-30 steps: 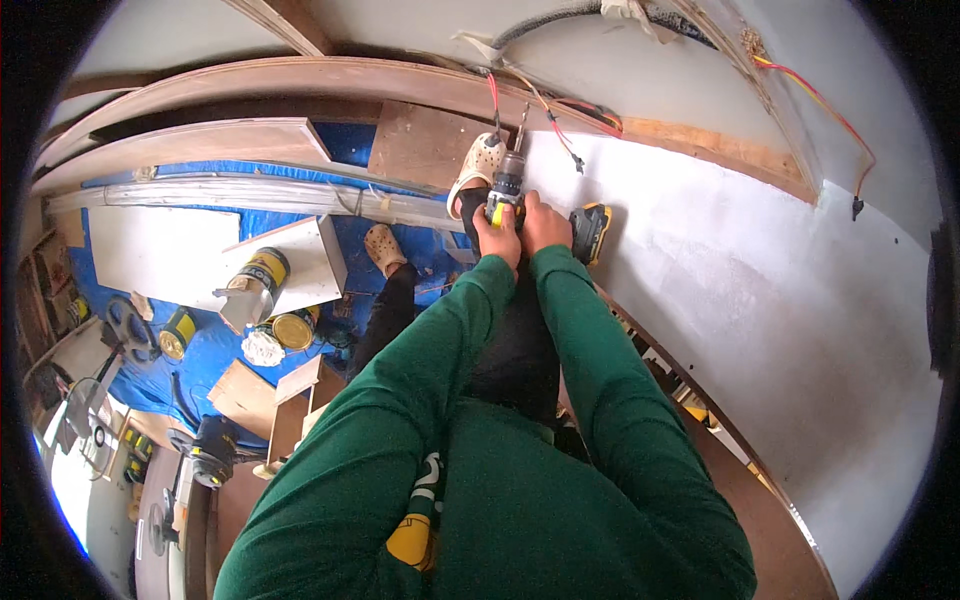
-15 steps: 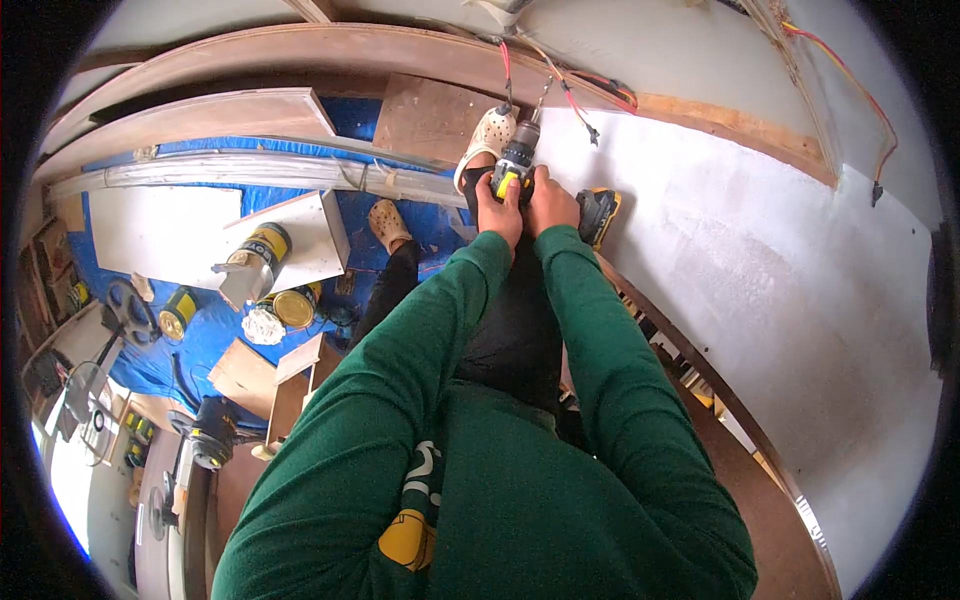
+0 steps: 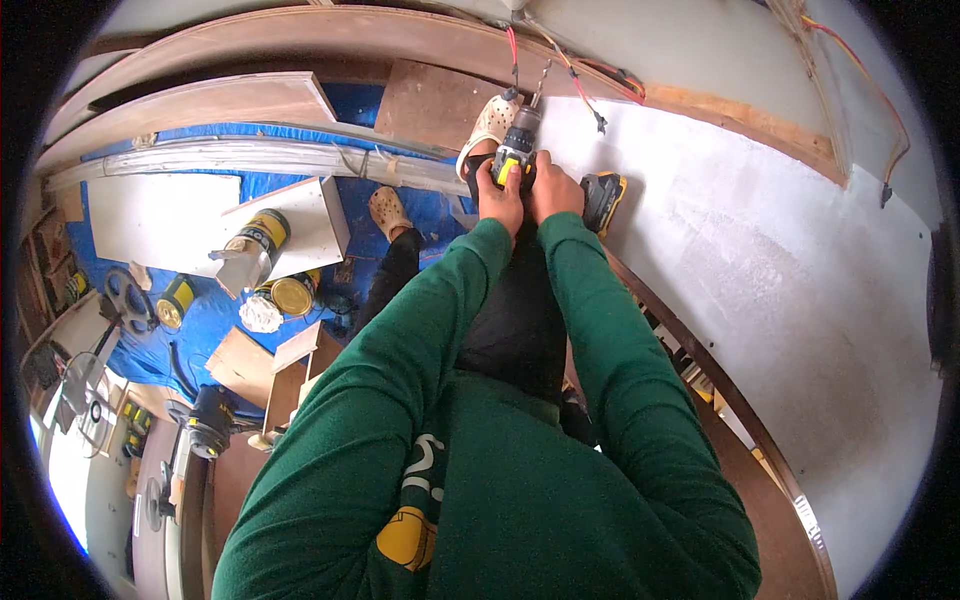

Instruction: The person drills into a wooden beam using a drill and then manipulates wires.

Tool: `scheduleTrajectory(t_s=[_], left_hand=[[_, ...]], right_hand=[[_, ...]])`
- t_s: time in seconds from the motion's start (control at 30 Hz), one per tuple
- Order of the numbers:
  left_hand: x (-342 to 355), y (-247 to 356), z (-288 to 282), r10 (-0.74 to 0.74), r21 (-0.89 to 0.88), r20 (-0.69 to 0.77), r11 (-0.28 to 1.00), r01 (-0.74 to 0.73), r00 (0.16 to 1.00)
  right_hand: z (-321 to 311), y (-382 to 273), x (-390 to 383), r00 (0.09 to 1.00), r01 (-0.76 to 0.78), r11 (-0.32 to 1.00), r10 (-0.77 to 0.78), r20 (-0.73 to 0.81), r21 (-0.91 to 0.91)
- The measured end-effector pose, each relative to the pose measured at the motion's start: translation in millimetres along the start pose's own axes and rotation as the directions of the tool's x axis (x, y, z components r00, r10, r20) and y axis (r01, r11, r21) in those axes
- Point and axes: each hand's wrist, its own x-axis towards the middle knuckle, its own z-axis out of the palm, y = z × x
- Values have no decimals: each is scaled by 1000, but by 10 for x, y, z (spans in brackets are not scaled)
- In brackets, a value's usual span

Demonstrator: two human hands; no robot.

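A black and yellow cordless drill [image 3: 519, 146] lies sideways in both my hands, its chuck pointing away from me. A long twist bit [image 3: 542, 84] sticks out of the chuck. My left hand [image 3: 502, 207] is closed round the drill's body from the left, thumb on top. My right hand [image 3: 556, 191] wraps the handle, and the black and yellow battery [image 3: 604, 202] shows just right of it. Most of the right fingers are hidden. Close beside the chuck is a cream clog [image 3: 492, 127] on one of my feet; the other clog [image 3: 389, 211] rests farther left on a blue sheet.
To the right stretches a white-painted board [image 3: 740, 260]. Wires with connectors [image 3: 600, 122] hang beyond the drill. On the left, a paint can [image 3: 262, 234] stands on a white panel piece [image 3: 325, 215], with more cans [image 3: 294, 294] nearby. Long planks [image 3: 230, 100] curve across the back.
The view has shifted slightly, so the surroundings sit a little higher in it. Both hands keep their hold on the drill, whose position between them looks much the same.
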Motion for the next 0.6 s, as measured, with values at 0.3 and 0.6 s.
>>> scheduleTrajectory(t_s=[0.3, 0.6], left_hand=[[116, -223, 47, 6, 55, -53, 999, -3, 999], [32, -125, 98, 2, 85, -84, 996, 5, 996]], right_hand=[[8, 49, 47, 1000, 22, 1000, -22, 15, 14], [29, 151, 135, 996, 35, 999, -37, 87, 26]])
